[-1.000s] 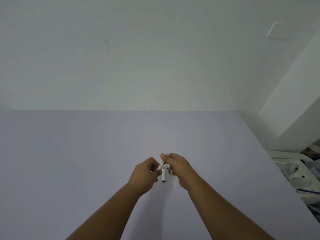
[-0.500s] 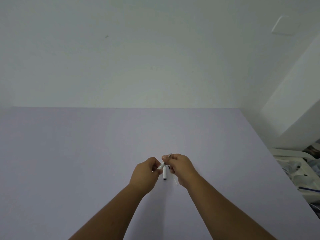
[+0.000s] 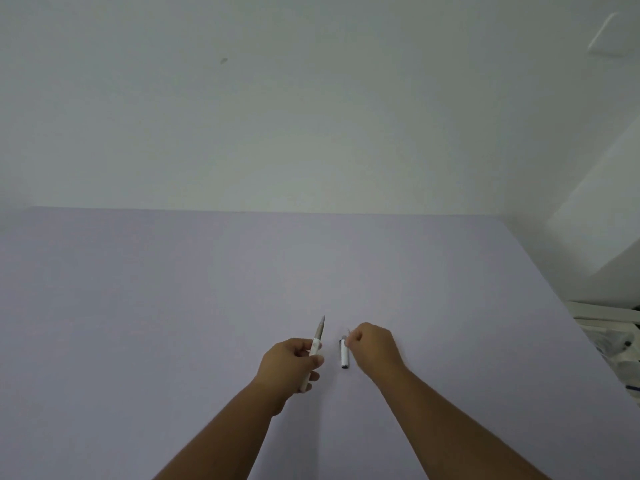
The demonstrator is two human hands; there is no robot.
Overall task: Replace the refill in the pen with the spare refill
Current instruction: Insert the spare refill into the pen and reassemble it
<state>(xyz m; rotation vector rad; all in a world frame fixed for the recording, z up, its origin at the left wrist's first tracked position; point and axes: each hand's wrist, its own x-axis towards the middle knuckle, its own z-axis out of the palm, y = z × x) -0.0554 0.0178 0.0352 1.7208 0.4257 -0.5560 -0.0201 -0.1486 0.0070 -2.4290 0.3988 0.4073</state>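
While the left hand (image 3: 294, 363) keeps a closed grip around the slim white plastic pen (image 3: 314, 351), the pen's grey pointed tip angles up and away from the person, and its rear end pokes out below the fingers. Just to the right, a short white cylindrical pen cap with a dark end (image 3: 344, 355) lies on the pale lilac table (image 3: 173, 306), apart from the pen. Beside the cap, the right hand (image 3: 374, 349) hovers with its fingers curled in a pinch; something thin seems to stick out at the fingertips, but it is too small to identify. Beyond the table's right edge sits a white plastic rack (image 3: 609, 327).
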